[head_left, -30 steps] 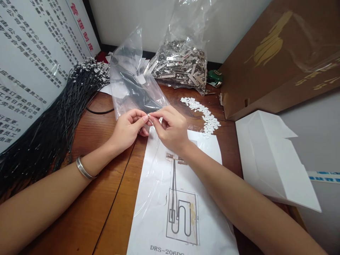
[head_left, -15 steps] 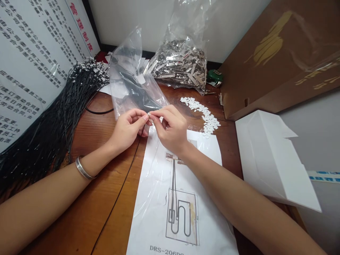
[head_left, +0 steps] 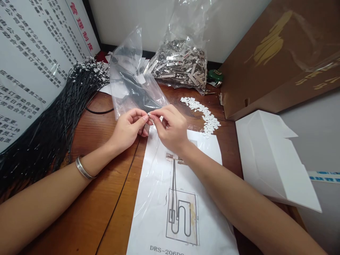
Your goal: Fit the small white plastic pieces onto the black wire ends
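Observation:
My left hand (head_left: 129,129) and my right hand (head_left: 171,127) meet fingertip to fingertip above the wooden table (head_left: 87,209), both pinched on one small pale piece (head_left: 149,115) that I cannot make out clearly. A silver bangle (head_left: 83,168) circles my left wrist. Just behind the hands lies a clear plastic bag (head_left: 132,83) with dark parts inside. Under my right forearm rests a white sheet (head_left: 175,209) with a printed drawing of a looped wire part.
A thick bundle of black wires (head_left: 50,127) lies at the left. A bag of metal clips (head_left: 180,65) sits at the back. Several small white pieces (head_left: 204,113) are strewn right of the hands. A brown cardboard box (head_left: 278,53) and a white folded box (head_left: 273,159) stand at right.

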The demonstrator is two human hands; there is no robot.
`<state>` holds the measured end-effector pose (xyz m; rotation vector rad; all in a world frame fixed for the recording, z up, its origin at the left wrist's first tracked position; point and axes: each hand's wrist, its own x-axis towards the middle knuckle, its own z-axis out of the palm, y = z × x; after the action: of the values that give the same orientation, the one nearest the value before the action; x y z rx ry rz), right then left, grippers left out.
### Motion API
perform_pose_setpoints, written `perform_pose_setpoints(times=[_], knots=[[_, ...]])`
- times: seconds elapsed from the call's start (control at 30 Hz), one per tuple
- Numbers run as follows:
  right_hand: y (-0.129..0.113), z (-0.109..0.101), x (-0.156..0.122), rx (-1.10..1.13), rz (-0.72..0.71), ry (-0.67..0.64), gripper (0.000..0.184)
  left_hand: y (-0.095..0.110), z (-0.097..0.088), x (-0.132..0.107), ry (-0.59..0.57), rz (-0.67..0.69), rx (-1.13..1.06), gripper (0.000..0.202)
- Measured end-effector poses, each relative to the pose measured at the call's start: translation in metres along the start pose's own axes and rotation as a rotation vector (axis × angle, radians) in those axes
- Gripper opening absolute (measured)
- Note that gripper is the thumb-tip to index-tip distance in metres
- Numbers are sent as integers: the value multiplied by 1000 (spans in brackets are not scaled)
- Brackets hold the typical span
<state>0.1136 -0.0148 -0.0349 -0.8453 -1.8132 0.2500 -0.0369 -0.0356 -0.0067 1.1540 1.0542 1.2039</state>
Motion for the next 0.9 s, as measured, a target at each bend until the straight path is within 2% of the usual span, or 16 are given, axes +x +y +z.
perform_pose_setpoints(times=[0.23,0.5,0.7,0.9], knots=[[3,-1,2,53,-1,-41,13,1,0,0,-12,8,-5,17],[-1,1,1,48,-47,44,11,2,-2,-1,-12,25,22,18],[-1,1,0,91,-61,71,9,3,-1,-4,-4,103,117,19],[-1,2,1,126,-80,61,9,1,-1,-6,55,254,230,16]])
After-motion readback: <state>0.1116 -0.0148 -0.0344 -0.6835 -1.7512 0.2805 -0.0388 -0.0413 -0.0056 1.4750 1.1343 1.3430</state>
